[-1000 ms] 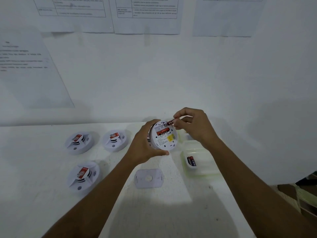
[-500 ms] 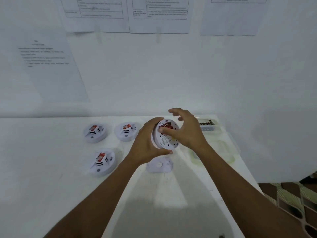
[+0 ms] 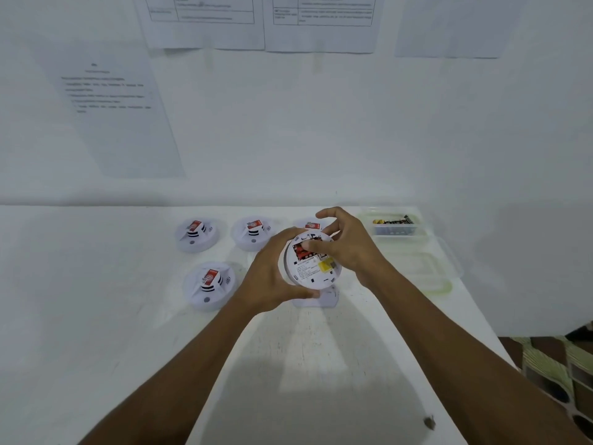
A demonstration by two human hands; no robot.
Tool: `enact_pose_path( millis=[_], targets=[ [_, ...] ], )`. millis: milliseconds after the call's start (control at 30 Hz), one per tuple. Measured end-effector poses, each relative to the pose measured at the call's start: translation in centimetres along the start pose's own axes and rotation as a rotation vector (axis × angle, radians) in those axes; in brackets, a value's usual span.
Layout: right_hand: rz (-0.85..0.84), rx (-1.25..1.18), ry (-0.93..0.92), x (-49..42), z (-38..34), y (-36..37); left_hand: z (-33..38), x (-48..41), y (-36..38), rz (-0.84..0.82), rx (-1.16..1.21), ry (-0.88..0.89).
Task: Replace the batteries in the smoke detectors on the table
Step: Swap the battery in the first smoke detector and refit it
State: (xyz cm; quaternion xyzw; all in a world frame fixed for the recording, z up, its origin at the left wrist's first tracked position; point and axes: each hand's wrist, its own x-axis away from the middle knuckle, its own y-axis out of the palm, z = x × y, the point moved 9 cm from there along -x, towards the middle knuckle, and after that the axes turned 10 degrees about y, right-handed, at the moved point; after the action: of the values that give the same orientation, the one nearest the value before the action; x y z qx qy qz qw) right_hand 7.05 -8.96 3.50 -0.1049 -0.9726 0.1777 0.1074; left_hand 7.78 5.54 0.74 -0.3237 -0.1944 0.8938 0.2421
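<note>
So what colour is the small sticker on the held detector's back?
Yellow sticker, clearest in the head view.

- A plain white wall point(image 3: 321, 130) rises behind the white tabletop point(image 3: 80, 332).
- Printed paper sheets point(image 3: 205, 24) hang along the wall's top; another sheet point(image 3: 118, 117) hangs lower at the left.
- A green-and-brown patterned floor point(image 3: 552, 358) shows at lower right.
- The light is soft and even.

The right hand point(image 3: 348, 248) covers most of a far detector point(image 3: 310, 225) and part of the battery bay point(image 3: 300, 248) on the held detector point(image 3: 313, 271). The wall papers point(image 3: 205, 20) run off the top edge, print unreadable.
</note>
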Motion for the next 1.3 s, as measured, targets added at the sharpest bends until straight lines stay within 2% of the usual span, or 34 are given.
enact_pose_path(
  millis=[300,467,533,633,700,867,967,1067,1133,1233,1300],
  targets=[
    [-0.043,0.02,-0.035,-0.7,0.2,1.5,-0.2,0.9,-1.1,-0.036,0.015,-0.026],
    [-0.037,-0.116,0.039,-1.2,2.9,1.2,-1.3,1.6,-3.0,-0.028,0.041,-0.055],
    [-0.003,0.156,-0.021,-1.0,4.6,1.6,-1.6,2.0,-4.0,-0.017,0.025,-0.077],
    [-0.192,0.667,-0.16,0.2,6.8,5.0,-2.0,2.5,-4.9,-0.015,0.024,-0.101],
    [-0.233,0.776,-0.21,0.9,7.2,5.6,-2.2,2.9,-5.0,-0.019,0.034,-0.114],
    [-0.11,0.921,-0.391,2.8,5.7,5.3,-2.3,3.5,-5.0,-0.014,0.035,-0.14],
    [0.055,0.774,-0.426,3.7,4.7,3.4,-2.4,4.0,-4.8,-0.008,0.039,-0.157],
    [0.295,0.471,-0.344,4.1,4.3,-0.4,-2.5,4.4,-4.3,-0.009,0.048,-0.18],
    [0.395,0.227,-0.291,4.9,3.7,-2.3,-2.3,4.6,-3.8,-0.012,0.061,-0.184],
    [0.287,-0.091,-0.237,5.4,2.5,-2.3,-1.6,4.5,-2.9,-0.013,0.09,-0.165],
    [0.202,-0.084,-0.253,5.3,1.6,-1.0,-0.9,4.2,-2.2,-0.015,0.109,-0.143]
  ],
)
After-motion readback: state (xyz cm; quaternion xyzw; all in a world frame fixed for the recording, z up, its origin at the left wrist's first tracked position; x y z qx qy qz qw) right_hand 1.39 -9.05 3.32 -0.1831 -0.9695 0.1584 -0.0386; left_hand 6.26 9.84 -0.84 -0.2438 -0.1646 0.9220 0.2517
